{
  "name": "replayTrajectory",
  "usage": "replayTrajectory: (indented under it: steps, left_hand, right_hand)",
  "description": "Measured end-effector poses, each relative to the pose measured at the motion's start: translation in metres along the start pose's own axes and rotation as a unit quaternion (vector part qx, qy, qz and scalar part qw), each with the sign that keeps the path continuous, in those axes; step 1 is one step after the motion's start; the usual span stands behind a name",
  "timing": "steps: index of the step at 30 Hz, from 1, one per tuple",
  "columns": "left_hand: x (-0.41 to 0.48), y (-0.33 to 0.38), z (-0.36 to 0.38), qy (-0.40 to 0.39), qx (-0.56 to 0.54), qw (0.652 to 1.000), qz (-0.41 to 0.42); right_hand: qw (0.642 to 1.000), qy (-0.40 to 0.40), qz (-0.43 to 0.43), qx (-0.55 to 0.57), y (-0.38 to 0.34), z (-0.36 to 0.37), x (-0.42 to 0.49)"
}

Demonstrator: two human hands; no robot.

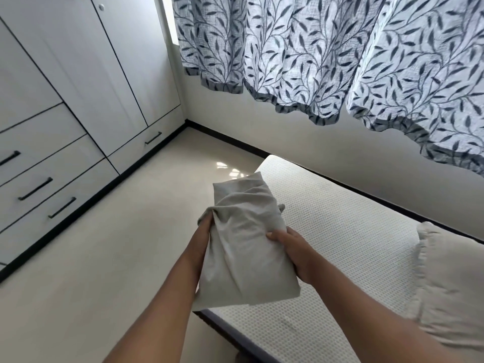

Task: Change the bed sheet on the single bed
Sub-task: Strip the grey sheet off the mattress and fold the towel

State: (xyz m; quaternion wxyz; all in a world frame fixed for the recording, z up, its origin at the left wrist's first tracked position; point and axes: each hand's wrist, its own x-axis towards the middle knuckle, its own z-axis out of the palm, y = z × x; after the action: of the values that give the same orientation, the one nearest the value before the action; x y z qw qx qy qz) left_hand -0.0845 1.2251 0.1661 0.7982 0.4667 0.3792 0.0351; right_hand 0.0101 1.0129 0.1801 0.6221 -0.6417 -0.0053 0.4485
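Bare mattress [340, 231] below; both hands, left hand [205, 231], right hand [293, 247], grasp folded sheet [243, 239] between them.

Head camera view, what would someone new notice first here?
First, the folded grey sheet at centre, gripped by the left hand and right hand over the near edge of the bare white mattress. Then the leaf-patterned curtain hanging across the top, and the white wardrobe with black drawer handles on the left.
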Motion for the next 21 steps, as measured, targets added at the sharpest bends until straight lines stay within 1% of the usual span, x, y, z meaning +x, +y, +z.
replayTrajectory:
  steps: [3,6,7,12,16,21]
  left_hand:
    - [-0.004,-0.002,-0.005,0.019,0.000,1.000,-0.011]
    - [-0.014,0.002,-0.005,0.080,-0.002,0.997,-0.024]
    - [-0.015,0.002,-0.008,0.088,-0.003,0.996,-0.021]
    - [0.000,0.003,-0.035,0.062,0.000,0.997,-0.041]
    - [-0.025,0.035,-0.038,0.042,0.000,0.998,-0.037]
    - [-0.014,0.058,-0.069,0.029,0.005,0.999,-0.021]
  right_hand:
    - [1.000,-0.003,-0.008,0.004,-0.001,0.000,-0.002]
    - [1.000,-0.002,-0.008,0.005,-0.004,0.001,0.002]
    - [1.000,-0.001,-0.008,0.007,-0.005,0.004,0.005]
    - [1.000,-0.003,0.016,0.011,-0.006,0.020,0.016]
    - [0.999,-0.014,0.034,0.015,-0.010,0.041,0.029]
    - [0.999,-0.029,0.038,-0.002,-0.025,0.080,0.054]
